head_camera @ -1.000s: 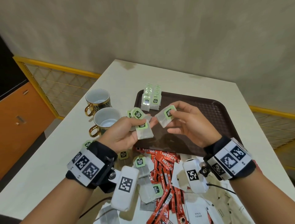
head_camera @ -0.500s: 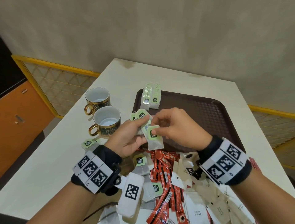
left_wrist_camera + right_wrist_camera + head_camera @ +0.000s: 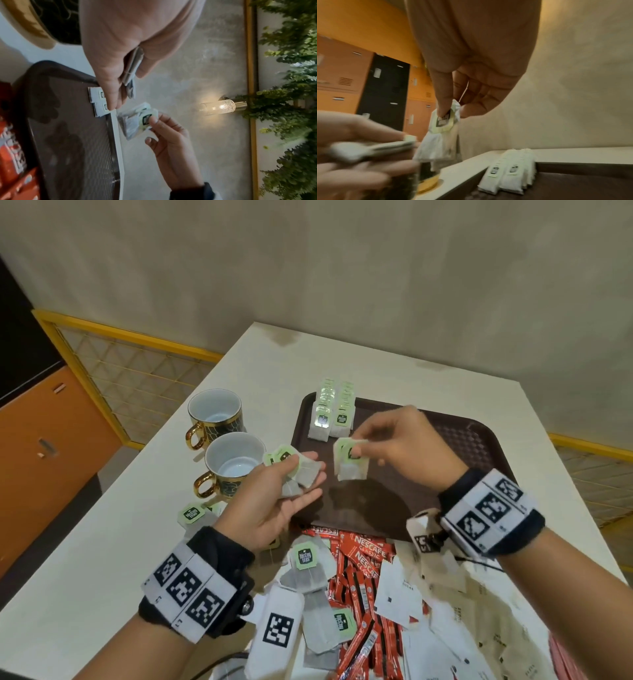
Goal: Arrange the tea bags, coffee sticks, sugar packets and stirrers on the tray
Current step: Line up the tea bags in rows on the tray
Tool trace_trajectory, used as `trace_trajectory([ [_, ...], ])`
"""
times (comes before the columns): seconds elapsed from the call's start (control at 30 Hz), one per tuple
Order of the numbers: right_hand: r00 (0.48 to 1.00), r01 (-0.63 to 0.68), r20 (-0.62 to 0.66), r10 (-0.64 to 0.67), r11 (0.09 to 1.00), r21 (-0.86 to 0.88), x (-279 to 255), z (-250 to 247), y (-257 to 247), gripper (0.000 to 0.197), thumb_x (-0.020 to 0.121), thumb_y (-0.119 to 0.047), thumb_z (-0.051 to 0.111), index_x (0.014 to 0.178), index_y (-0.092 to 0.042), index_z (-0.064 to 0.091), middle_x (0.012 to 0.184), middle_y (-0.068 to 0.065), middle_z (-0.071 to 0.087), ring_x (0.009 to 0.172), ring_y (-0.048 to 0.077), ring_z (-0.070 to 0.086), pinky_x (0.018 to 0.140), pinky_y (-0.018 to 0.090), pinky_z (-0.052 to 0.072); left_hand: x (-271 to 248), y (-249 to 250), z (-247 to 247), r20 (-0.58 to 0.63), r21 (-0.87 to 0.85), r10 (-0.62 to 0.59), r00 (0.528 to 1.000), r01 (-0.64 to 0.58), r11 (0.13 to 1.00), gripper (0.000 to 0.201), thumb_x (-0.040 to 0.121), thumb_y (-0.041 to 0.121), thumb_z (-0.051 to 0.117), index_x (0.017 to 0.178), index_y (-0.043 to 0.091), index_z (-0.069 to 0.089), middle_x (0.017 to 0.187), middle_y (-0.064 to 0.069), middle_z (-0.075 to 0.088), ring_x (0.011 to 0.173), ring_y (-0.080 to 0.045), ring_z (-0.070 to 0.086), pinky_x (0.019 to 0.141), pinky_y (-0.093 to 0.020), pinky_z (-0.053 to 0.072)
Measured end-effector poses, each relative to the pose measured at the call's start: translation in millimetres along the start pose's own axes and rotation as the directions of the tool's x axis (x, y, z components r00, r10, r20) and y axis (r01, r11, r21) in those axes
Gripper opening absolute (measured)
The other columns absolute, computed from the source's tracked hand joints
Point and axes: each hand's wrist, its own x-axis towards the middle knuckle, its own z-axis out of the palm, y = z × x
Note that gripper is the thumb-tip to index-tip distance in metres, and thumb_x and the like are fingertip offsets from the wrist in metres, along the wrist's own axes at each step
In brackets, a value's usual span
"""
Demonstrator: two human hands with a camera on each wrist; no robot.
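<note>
Black wristbands with 3 checkered tags

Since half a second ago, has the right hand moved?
Yes. The right hand, pinching a tea bag, has moved away from the left hand, farther over the tray toward the tea bag rows.

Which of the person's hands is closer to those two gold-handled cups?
The left. The left hand, holding tea bags, is right beside the nearer cup. The right hand, pinching a tea bag, is farther off, above the tray.
</note>
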Motion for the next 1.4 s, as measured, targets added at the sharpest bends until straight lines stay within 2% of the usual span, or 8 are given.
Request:
trace_trajectory([
  [0.07, 0.987, -0.156, -0.024, 0.158, 0.985, 0.071, 22.1, -5.3, 13.3, 0.007, 0.078, -0.004, 0.077, 0.084, 0.000, 0.074, 0.079, 0.012, 0.072, 0.054, 0.003, 0.059, 0.053, 0.017, 0.048, -0.9, -0.3, -4.8, 0.001, 0.035, 0.033, 0.999, -0.033, 0.999, 0.027, 0.102, 0.017, 0.045, 0.113, 0.003, 0.066, 0.112, -0.015, 0.072, 0.109, -0.025, 0.067, 0.094, -0.038, 0.052],
  [0.2, 0.917, -0.396, 0.031, 0.397, 0.905, 0.156, 67.6, 0.8, 43.3, 0.008, 0.079, 0.002, 0.075, 0.084, 0.004, 0.070, 0.077, 0.011, 0.069, 0.063, 0.013, 0.065, 0.055, 0.017, 0.054, -2.5, -2.5, -11.8, 0.014, 0.080, 0.069, 0.998, -0.069, 0.994, 0.028, 0.101, 0.017, 0.045, 0.116, 0.004, 0.065, 0.109, -0.013, 0.073, 0.105, -0.023, 0.070, 0.092, -0.037, 0.054],
  [0.5, 0.831, -0.528, 0.001, 0.556, 0.789, 0.314, 118.5, 22.1, 78.9, 0.016, 0.074, 0.011, 0.075, 0.072, -0.001, 0.065, 0.085, 0.021, 0.068, 0.087, 0.033, 0.070, 0.069, 0.030, 0.061, -0.5, -5.5, -25.6, -0.006, 0.048, 0.088, 0.996, -0.088, 0.995, 0.027, 0.100, 0.015, 0.045, 0.115, 0.005, 0.066, 0.107, -0.015, 0.074, 0.103, -0.024, 0.071, 0.088, -0.035, 0.056],
  [0.73, 0.833, -0.528, -0.013, 0.553, 0.803, 0.276, 127.6, 20.9, 85.8, 0.015, 0.075, 0.011, 0.074, 0.072, -0.001, 0.065, 0.093, 0.028, 0.069, 0.093, 0.038, 0.070, 0.077, 0.037, 0.060, -1.5, -2.5, -28.9, -0.011, 0.044, 0.094, 0.996, -0.093, 0.995, 0.028, 0.100, 0.016, 0.045, 0.116, 0.005, 0.065, 0.107, -0.014, 0.074, 0.103, -0.023, 0.071, 0.088, -0.035, 0.056],
  [0.97, 0.893, -0.451, 0.049, 0.448, 0.883, 0.133, 127.8, 4.3, 73.6, 0.011, 0.075, 0.001, 0.078, 0.077, -0.002, 0.067, 0.070, 0.008, 0.063, 0.056, 0.012, 0.057, 0.047, 0.018, 0.048, -2.9, -3.1, -27.6, -0.009, 0.061, 0.091, 0.996, -0.091, 0.994, 0.026, 0.099, 0.016, 0.047, 0.114, 0.007, 0.066, 0.106, -0.013, 0.074, 0.102, -0.024, 0.071, 0.089, -0.037, 0.055],
  [1.07, 0.917, -0.368, 0.176, 0.357, 0.929, 0.032, 126.6, -6.2, 54.2, 0.011, 0.076, -0.003, 0.078, 0.081, 0.000, 0.070, 0.060, 0.006, 0.061, 0.047, 0.009, 0.050, 0.043, 0.015, 0.040, -4.2, -3.4, -27.3, -0.007, 0.066, 0.094, 0.996, -0.093, 0.994, 0.026, 0.099, 0.016, 0.048, 0.114, 0.006, 0.066, 0.106, -0.013, 0.074, 0.102, -0.024, 0.071, 0.088, -0.036, 0.056],
  [1.2, 0.881, -0.310, 0.386, 0.275, 0.950, 0.032, 122.8, 9.0, 35.2, 0.008, 0.078, 0.005, 0.073, 0.081, 0.001, 0.068, 0.058, 0.004, 0.065, 0.049, 0.008, 0.059, 0.050, 0.016, 0.051, -6.1, -4.0, -26.1, -0.003, 0.054, 0.088, 0.996, -0.088, 0.995, 0.026, 0.099, 0.015, 0.048, 0.114, 0.006, 0.066, 0.105, -0.014, 0.074, 0.101, -0.025, 0.071, 0.087, -0.035, 0.056],
  [1.4, 0.930, -0.266, 0.213, 0.299, 0.949, -0.170, 143.3, 43.1, 44.1, 0.012, 0.077, 0.005, 0.075, 0.087, 0.003, 0.068, 0.078, 0.015, 0.069, 0.062, 0.020, 0.070, 0.056, 0.025, 0.059, -8.8, -6.8, -27.5, -0.010, 0.059, 0.083, 0.996, -0.082, 0.995, 0.026, 0.098, 0.015, 0.048, 0.113, 0.006, 0.067, 0.104, -0.014, 0.074, 0.101, -0.025, 0.071, 0.087, -0.035, 0.056],
])
